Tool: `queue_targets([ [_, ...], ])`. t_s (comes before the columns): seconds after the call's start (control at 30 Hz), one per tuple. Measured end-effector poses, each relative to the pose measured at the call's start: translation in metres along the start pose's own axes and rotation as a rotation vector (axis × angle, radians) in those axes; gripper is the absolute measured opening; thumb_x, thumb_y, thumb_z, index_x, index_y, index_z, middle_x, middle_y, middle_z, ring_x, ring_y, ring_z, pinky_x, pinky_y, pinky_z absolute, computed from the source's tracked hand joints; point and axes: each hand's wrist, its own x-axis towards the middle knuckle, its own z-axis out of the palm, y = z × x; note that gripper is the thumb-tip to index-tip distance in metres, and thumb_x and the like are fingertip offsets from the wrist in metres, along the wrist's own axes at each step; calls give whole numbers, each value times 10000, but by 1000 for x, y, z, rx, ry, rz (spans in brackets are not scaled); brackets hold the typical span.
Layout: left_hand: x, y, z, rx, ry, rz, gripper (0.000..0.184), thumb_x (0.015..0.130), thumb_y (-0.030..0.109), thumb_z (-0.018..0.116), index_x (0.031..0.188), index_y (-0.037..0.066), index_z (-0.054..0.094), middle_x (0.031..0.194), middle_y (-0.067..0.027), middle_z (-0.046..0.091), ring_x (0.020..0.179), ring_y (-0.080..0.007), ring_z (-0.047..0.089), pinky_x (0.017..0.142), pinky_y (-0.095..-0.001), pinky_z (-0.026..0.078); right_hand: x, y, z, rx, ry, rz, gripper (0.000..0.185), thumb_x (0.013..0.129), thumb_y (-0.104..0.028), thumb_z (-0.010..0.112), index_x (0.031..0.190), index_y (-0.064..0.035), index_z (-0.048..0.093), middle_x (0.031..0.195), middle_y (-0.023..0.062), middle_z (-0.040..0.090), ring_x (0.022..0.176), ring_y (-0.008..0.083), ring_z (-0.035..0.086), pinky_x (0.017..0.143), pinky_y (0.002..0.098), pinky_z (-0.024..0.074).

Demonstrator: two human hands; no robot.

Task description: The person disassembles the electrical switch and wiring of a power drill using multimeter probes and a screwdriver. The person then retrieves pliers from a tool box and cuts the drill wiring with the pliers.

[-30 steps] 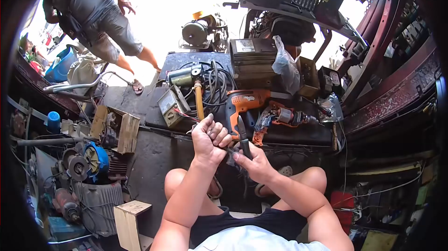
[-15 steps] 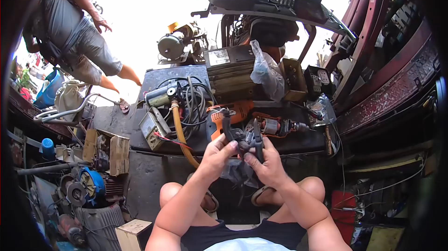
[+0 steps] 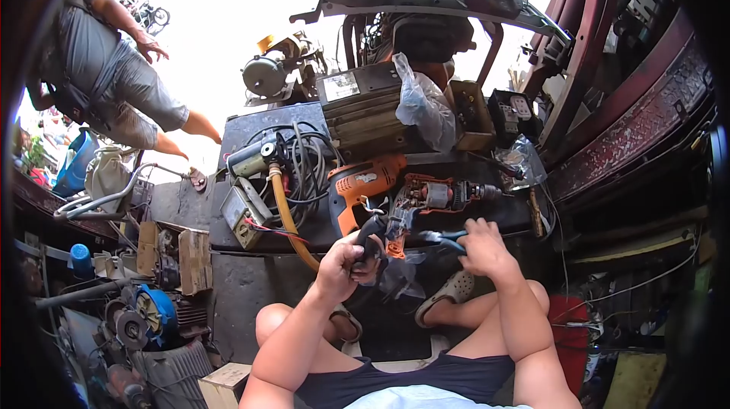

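My left hand is closed around a bunched black power cord, just in front of the drills. My right hand has its fingers on the handles of blue-handled pliers, whose jaws point left. Between the hands and a little beyond them lies an opened drill, its motor, gears and chuck exposed in an orange half shell. Left of it rests an orange drill housing. A clear plastic bag hangs below the bench edge, between my knees.
A grey power tool with coiled cables and a yellow hose lies at left on the bench. Behind stand a wooden box and a plastic bag. A person stands far left. Motor parts crowd the left floor.
My hands have moved apart. The right hand has carried the pliers right and down, turning them from upright to sideways. My left hand keeps the black cord, slightly lower.
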Motion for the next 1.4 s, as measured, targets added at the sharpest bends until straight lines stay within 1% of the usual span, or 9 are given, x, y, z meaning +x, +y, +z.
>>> queue_targets([
  [0.13,1,-3,3,20,-4,-12,409,1088,422,470,1146,40,605,674,31,437,496,-56,313,482,-225,259,11,19,0,4,-43,135,285,740,-177,741,1007,-128,831,1140,116,628,1150,317,570,985,492,447],
  [0.27,1,1,13,222,88,-35,446,1099,520,494,1179,95,606,695,32,488,508,-43,374,458,-223,269,-5,31,-43,576,-166,-39,252,738,-187,743,917,-12,777,1037,160,642,967,360,640,865,460,507],
  [0.4,3,-11,20,401,11,-123,362,1129,430,486,1192,89,589,716,32,521,549,-48,479,481,-215,343,3,-37,-44,1215,339,-163,295,866,-224,858,797,-21,655,934,79,525,825,207,560,760,340,468],
  [0.53,3,-13,30,568,-129,-306,321,1146,366,465,1218,77,585,772,33,535,612,-55,517,522,-246,409,5,-57,-58,1084,355,-228,236,875,-217,839,911,-7,736,981,116,562,875,240,599,799,368,490],
  [0.7,6,-41,32,551,16,-141,352,1102,197,536,1425,60,544,938,-23,601,765,-102,602,645,-264,493,9,-78,-39,1102,219,-328,226,918,-203,776,992,11,770,1041,173,590,921,289,618,844,390,502],
  [0.8,3,-37,39,760,-32,-174,398,1072,112,517,1467,64,500,911,36,548,745,-51,504,641,-254,431,5,-66,-42,1051,100,-336,214,905,-189,790,1004,0,769,1070,191,597,972,330,614,875,417,504],
  [1.0,0,-17,38,879,-199,-96,298,1139,258,479,1251,12,604,794,-7,525,708,-91,452,634,-285,424,-2,-57,-45,937,528,-426,179,877,-109,785,919,49,712,1090,210,605,993,361,612,880,426,506],
  [1.13,-2,-1,48,774,-185,-175,301,1145,258,465,1253,15,605,813,-32,574,734,-107,510,677,-295,462,-2,-62,-44,920,764,-357,172,853,-67,781,766,10,653,984,174,603,772,240,589,650,353,471],
  [1.4,-5,-11,36,900,-114,-24,305,1125,284,516,1189,0,609,789,-90,614,710,-200,587,692,-369,491,2,-67,-37,953,759,-251,149,859,-84,764,756,-12,683,956,144,585,788,217,566,705,339,462],
])
